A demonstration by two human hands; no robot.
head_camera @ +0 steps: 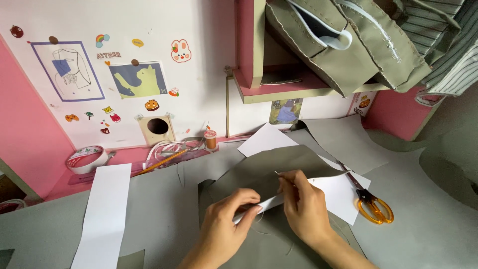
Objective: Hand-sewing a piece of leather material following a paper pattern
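At the centre of the surface (428,219), which is covered in grey-green cloth, we see the left hand (224,224) and the right hand (303,206) meeting over a folded piece of grey-green fabric (269,167) backed by a white paper pattern (336,192). The left hand is closed in a pinch, thumb and fingers gripping the near edge of the paper and fabric together. The right hand is also closed, its fingertips holding a thin needle (277,173) just above the fabric edge; a fine thread (259,230) trails loosely below the two hands. We cannot tell whether the needle passes through the cloth. Just to the right of the right hand, orange-handled scissors (371,201) lie on the paper pattern, blades pointing away from us. To the left, a long white paper strip (104,211) lies flat on the cloth, well apart from the hands. Along the far edge of the surface we note a spool of orange thread (210,139) standing upright, a yellow pencil (162,162) lying tilted beside coiled white tape (167,148), and a roll of patterned ribbon (87,158) near the pink wall (25,124). A second white sheet (264,139) rests behind the fabric. Above, a shelf (279,89) carries stacked grey-green sewn pieces (348,45), with striped cloth (448,55) hanging at upper right. The white board (199,30) behind bears small drawings and stickers.
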